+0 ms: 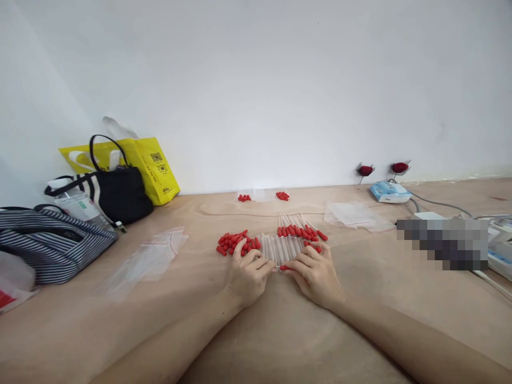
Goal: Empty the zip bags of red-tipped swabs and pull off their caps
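Both my hands rest on a wooden table [248,341], fingertips meeting in the middle. My left hand [248,272] and my right hand [314,273] pinch a small red cap [285,267] on the near end of a clear tube between them. A row of clear tubes [280,246] lies just beyond my fingers. Loose red caps [234,242] are heaped to the left of the tubes. More tubes fitted with red caps [300,229] fan out behind on the right.
Clear plastic bags [150,258] lie at the left, and more bags [354,214] at the right. Striped bag [48,240], black bag [118,192] and yellow bag [154,168] stand far left. Small packets with red caps [262,196] lie by the wall. A blue-white device [390,192] and cables sit at the right.
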Tool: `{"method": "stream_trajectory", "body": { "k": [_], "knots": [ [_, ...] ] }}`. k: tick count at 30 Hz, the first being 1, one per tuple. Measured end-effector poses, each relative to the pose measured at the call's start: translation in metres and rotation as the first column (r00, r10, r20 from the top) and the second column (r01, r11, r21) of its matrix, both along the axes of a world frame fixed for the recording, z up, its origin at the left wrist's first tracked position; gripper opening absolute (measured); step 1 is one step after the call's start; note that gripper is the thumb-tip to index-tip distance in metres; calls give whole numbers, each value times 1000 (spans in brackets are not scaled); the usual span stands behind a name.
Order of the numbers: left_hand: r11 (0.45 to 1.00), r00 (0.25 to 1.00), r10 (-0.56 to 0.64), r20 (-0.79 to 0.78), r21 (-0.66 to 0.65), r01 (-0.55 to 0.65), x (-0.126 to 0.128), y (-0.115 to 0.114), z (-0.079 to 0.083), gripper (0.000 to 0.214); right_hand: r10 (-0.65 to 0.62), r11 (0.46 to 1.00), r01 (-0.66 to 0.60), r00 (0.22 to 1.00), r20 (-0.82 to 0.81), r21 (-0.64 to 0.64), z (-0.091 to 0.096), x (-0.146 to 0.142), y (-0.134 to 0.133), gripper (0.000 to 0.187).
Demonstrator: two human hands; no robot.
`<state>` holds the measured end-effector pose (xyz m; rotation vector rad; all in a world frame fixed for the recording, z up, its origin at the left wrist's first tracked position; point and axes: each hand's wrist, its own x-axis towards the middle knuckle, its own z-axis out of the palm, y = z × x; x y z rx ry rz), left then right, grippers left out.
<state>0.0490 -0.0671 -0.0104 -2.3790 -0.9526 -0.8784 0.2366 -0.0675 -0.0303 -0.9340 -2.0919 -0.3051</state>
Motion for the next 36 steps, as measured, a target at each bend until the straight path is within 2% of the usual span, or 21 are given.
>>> {"method": "stream_trajectory", "body": {
  "k": [7,10,15,18,21,23,26,29,31,33,34,36],
  "knots": [
    [997,998,49,-39,-51,-51,1,-5,3,17,15,999,-14,999,30,-52,2,3,-4,16],
    [996,999,47,-22,-68,-49,-6,-2,3,17,19,996,-18,1000,11,-90,1,9,-3,15],
    [994,995,75,70,-83,-69,-29,-1,5,15,-103,986,94,993,-62,-137,4,26,1,18],
    [992,987,76,143,-106,-61,-31,-2,7,16,-152,980,136,983,-105,-145,4,29,5,18],
    [974,968,98,231,-224,-45,-28,2,8,21,-255,955,227,957,-140,-192,3,34,13,21],
    [942,944,108,312,-335,3,-27,7,11,24,-323,925,284,937,-129,-252,4,43,19,23],
    [846,880,176,440,-524,93,-27,20,18,25,-411,856,362,910,-60,-370,7,62,28,25],
    [677,809,311,499,-714,180,-23,34,29,27,-458,767,405,889,19,-497,10,79,35,25],
    [535,780,425,460,-823,193,-15,44,38,26,-470,714,418,881,58,-562,10,84,37,26],
    [409,783,503,366,-899,158,-5,53,47,23,-489,670,428,869,73,-607,10,86,38,27],
    [367,794,516,321,-921,134,0,57,51,20,-505,651,433,860,70,-624,10,85,38,28],
    [330,820,510,261,-939,94,11,66,55,13,-530,626,436,846,57,-646,8,82,39,30]
  ]
}}
